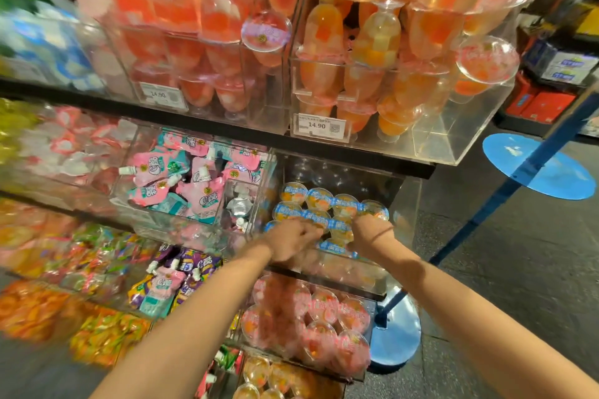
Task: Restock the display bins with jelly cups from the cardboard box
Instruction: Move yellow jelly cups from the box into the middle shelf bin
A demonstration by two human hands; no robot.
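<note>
Both hands reach into the clear bin (405, 204) of blue-lidded jelly cups (319, 199).

The left hand (291, 241) blurs, fingers curled down onto the cups; whether its grip clamps one I cannot tell. The right hand (368, 232) hides its fingers among the cups, grip unclear. The bin below holds pink-lidded cups (324, 306); beside it lie pink pouches (181, 185). Tall goblet jellies (372, 42) fill the top shelf bins. A blue stand base (534, 165) sits on the floor.

At the centre of the frame both hands reach into a clear display bin (402, 204) of blue-lidded jelly cups (319, 199); the left hand (291, 238) curls over cups, and the right hand (368, 230) rests on cups nearer the bin's right side, fingers hidden
</note>
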